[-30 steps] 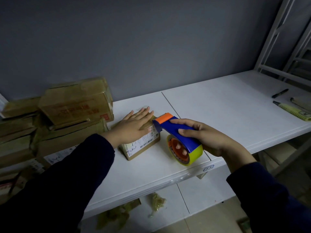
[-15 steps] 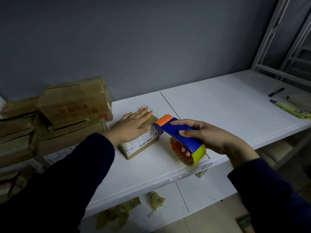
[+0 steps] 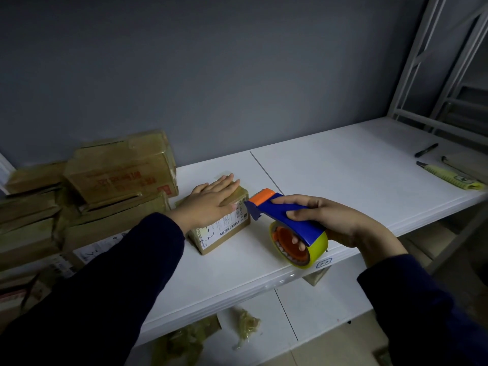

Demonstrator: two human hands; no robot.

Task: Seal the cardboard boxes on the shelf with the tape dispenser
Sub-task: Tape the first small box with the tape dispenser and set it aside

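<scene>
Now, from the left: a stack (image 3: 118,170) of taped boxes stands at the far left of the shelf (image 3: 343,175), against the wall. Just beside it, at its 3 o'clock, a small box (image 3: 224,231) lies on the shelf. Its long axis runs from about 7 o'clock to 1 o'clock in the head view, and the side with the label faces the person.

The left hand (image 3: 208,200) lies flat on top of the box with the fingers straight and together, pointing to about 2 o'clock. It presses the box down and does not grasp it.

Next comes the dispenser (image 3: 272,207). Its orange nose (image 3: 261,194) points to about 10 o'clock and is just beside the far right corner of the box; I cannot tell if it touches. The yellow roll (image 3: 317,247) hangs at the 4 o'clock end, over the front edge of the shelf. The right hand (image 3: 335,220) is clenched around the blue handle, with some fingers inside the roll.

So the box lies at 9 to 10 o'clock from the grip, very near. In my judgement, the tape must run along the long axis, so the nose has to land on the far end at 1 o'clock and then be pulled toward 7 o'clock. The flat hand covers much of this path and probably must move aside.

Far to the right, a pen (image 3: 426,150) and a knife (image 3: 449,177) lie well apart from the work.
</scene>
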